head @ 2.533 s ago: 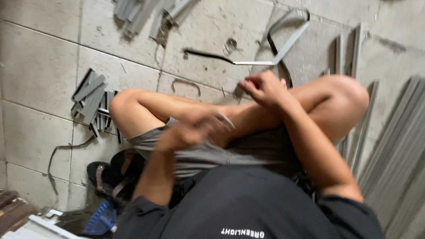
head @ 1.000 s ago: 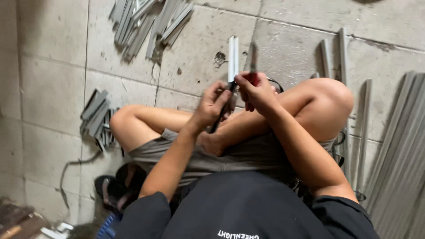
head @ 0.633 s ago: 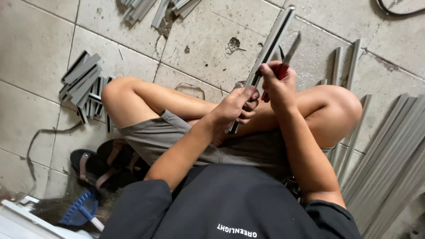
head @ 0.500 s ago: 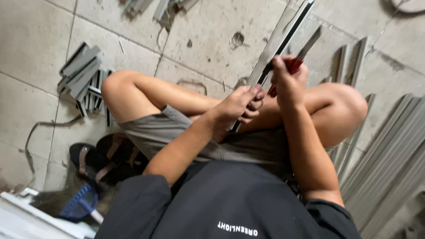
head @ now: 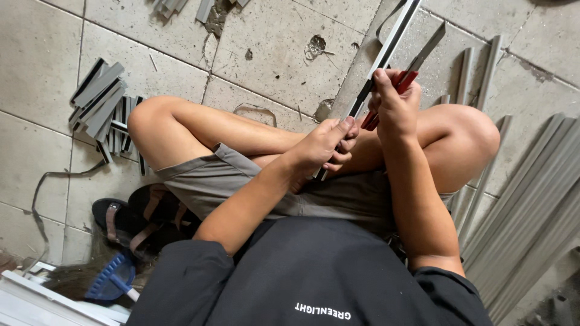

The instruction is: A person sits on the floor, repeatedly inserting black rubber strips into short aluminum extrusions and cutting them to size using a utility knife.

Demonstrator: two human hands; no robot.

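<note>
Squatting on the tile floor [head: 272, 48] with a long grey strip [head: 386, 54] held up over the knees, running from the lap up and away toward the top of the frame. Left hand [head: 323, 145] has its fingers wrapped around the strip's lower end; right hand [head: 393, 105] is just above it, closed around the red handles of a pair of snips [head: 405, 75] whose blade sticks up right beside the strip. To my eye, doing this well comes down to keeping the left grip firm and close to the snips so the strip doesn't flex, and keeping the blade square to the edge. A pile of short offcuts [head: 103, 105] lies well left of the strip, long lengths [head: 531, 199] to its right.
</note>
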